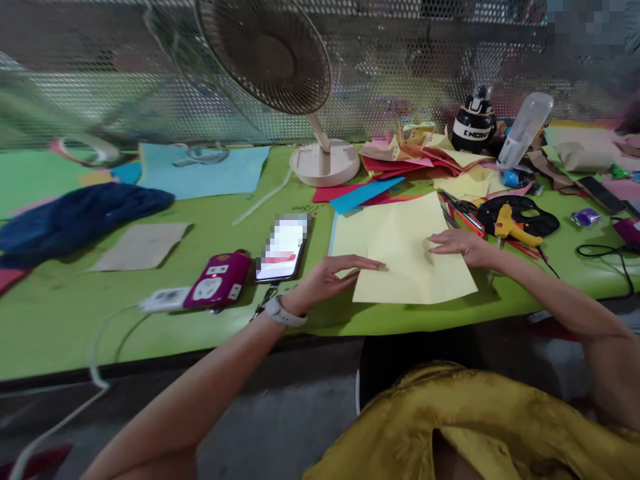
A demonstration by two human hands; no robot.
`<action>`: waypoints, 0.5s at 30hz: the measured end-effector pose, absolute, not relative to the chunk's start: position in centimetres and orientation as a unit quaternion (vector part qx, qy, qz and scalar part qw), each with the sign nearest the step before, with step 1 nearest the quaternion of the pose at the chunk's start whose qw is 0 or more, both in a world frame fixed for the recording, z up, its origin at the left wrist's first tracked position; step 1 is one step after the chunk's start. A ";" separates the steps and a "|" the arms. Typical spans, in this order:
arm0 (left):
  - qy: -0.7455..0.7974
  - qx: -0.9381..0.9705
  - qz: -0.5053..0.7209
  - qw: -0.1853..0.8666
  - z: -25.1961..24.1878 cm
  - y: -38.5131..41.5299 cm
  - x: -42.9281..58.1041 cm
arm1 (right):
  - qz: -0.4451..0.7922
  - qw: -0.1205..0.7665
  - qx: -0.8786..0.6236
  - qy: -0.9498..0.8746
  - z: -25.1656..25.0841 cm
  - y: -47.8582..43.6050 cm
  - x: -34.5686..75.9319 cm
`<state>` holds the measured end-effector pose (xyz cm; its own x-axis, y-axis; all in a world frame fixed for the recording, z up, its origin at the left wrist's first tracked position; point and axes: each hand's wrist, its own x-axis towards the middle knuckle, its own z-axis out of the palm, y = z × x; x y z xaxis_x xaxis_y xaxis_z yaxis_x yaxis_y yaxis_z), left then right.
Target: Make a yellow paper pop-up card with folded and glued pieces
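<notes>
A pale yellow sheet of paper point(400, 267) lies near the table's front edge, slightly creased, on top of other paper. My left hand point(333, 277) rests at its left side, fingers stretched out and fingertips on the sheet. From the right, my right hand point(463, 247) touches the sheet with its fingers extended. Neither hand grips anything. Just left of my left hand is a lit phone point(284, 247). Beyond my right hand lie a red-handled cutter point(467, 219) and a yellow glue gun point(515, 227).
A fan point(325, 163) stands at the back. Coloured paper scraps point(410, 157), a black bottle point(473, 127) and a clear bottle point(527, 130) are behind the sheet. At left are a purple power strip point(217, 280), a white cable point(95, 360) and dark blue cloth point(85, 217).
</notes>
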<state>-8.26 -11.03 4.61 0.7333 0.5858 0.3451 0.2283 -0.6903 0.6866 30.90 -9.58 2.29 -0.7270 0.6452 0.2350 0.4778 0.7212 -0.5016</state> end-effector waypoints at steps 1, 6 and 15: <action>0.233 0.885 0.267 0.301 4.1 -10.9 -8.3 | 0.188 0.171 -0.309 -0.916 2.0 -9.6 30.9; 0.183 0.949 0.180 0.181 3.6 -10.4 -7.8 | 0.162 0.044 -0.273 -0.947 2.7 -10.3 30.3; 0.255 0.881 0.242 0.317 1.9 -9.7 -7.5 | 0.301 0.141 -0.317 -0.888 2.2 -10.7 30.3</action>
